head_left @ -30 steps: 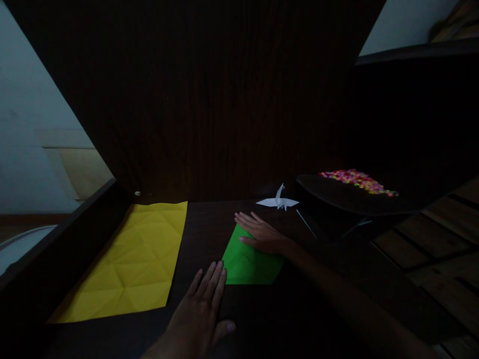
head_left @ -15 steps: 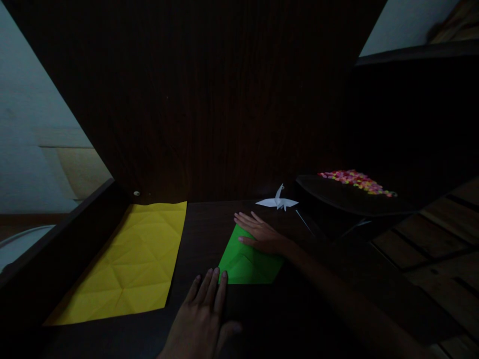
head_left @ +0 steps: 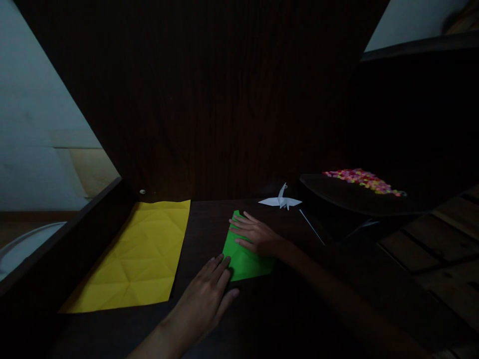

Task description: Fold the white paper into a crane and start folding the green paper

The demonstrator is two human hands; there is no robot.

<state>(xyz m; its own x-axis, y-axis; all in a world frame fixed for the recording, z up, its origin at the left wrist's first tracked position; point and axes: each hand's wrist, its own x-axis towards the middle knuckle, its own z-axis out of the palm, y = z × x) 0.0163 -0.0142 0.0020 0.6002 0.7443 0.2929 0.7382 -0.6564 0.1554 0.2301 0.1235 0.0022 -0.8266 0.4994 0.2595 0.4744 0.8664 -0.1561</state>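
Green paper [head_left: 245, 259] lies flat on our dark table [head_left: 209, 224], near the middle, just right of the creased yellow sheet [head_left: 138, 254]. Our right hand [head_left: 256, 237] rests on its upper part, fingers spread and flat, gripping nothing. Our left hand [head_left: 209, 294] lies palm down with fingers straight and together, the tips touching the paper's lower left edge. Behind the paper stands a white origami crane [head_left: 280, 200], and to its right a dark tray [head_left: 337, 197] carries small colourful bits [head_left: 362, 180].
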